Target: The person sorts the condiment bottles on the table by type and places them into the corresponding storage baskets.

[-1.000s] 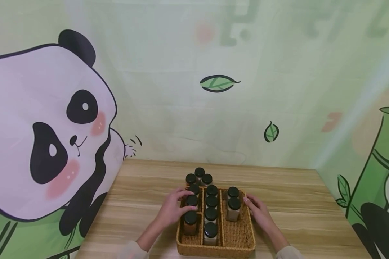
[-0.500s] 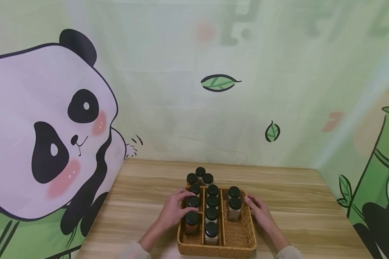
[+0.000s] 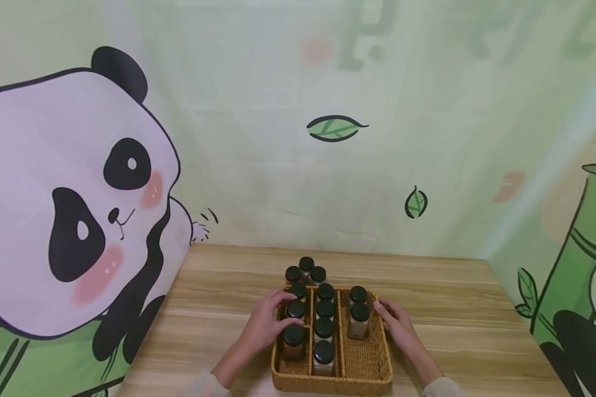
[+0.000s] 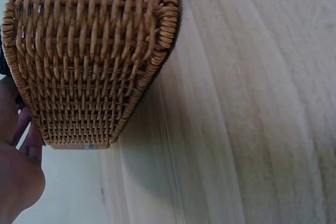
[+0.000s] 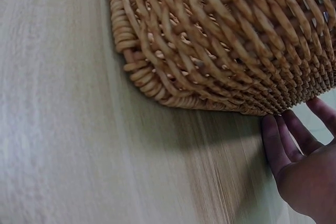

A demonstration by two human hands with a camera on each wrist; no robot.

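Observation:
A woven wicker basket [image 3: 331, 383] with several compartments sits on the wooden table, holding black-lidded spice jars. My left hand [image 3: 264, 325] reaches over the basket's left rim. Its thumb and forefinger pinch a spice jar [image 3: 296, 309] standing in the left compartment. In the left wrist view the hand [image 4: 18, 166] shows only partly, past the wicker side. At the right rim, my right hand [image 3: 396, 324] holds the basket, thumb by the top edge. The right wrist view has its fingers [image 5: 274, 142] against the outside of the weave near the tabletop.
Three more jars [image 3: 306, 264] with black lids stand behind the basket. A row of jars [image 3: 323, 353] fills the middle compartment, and two jars [image 3: 358, 313] are at the back of the right one. A panda-printed cloth [image 3: 258, 165] hangs behind the table [image 3: 218, 286].

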